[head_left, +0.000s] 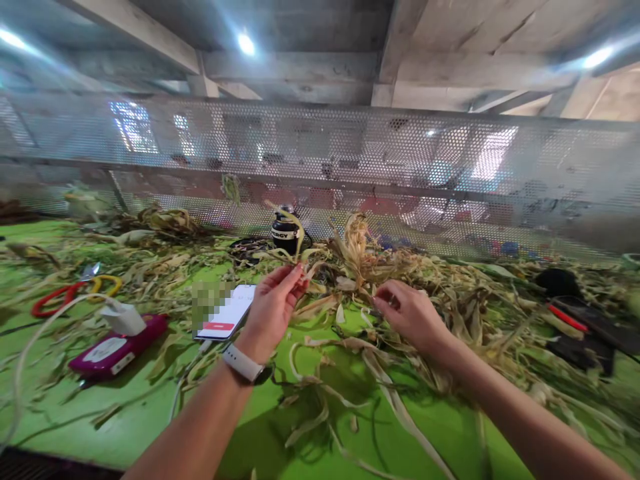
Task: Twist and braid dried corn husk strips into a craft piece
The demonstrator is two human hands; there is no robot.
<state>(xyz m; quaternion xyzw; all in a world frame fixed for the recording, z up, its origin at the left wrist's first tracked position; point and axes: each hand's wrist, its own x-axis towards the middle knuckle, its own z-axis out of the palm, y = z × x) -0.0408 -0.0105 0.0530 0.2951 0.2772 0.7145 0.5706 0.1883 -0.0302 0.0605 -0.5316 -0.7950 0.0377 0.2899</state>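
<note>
My left hand (pixel 274 307), with a white-strapped watch (pixel 243 363) at its wrist, pinches a thin pale corn husk strip (pixel 300 241) between thumb and fingertips. The strip stands up from the fingers and bends to the left at its top. To the right, my right hand (pixel 413 312) is closed with fingers curled down at the edge of the dry husks (pixel 463 317). Whatever its fingertips hold is hidden. An upright bunch of dry husk (pixel 356 243) lies behind and between both hands. Below them, long loose husk strips (pixel 387 387) lie on the green table (pixel 420 430).
Left of my left hand lie a lit phone (pixel 233 312), a purple power strip (pixel 113 353) with a white charger (pixel 124 319), and red-and-yellow scissors (pixel 75 293). A black jar (pixel 286 230) stands behind. A perforated metal panel (pixel 310 143) borders the table. A red-handled tool (pixel 567 319) lies right.
</note>
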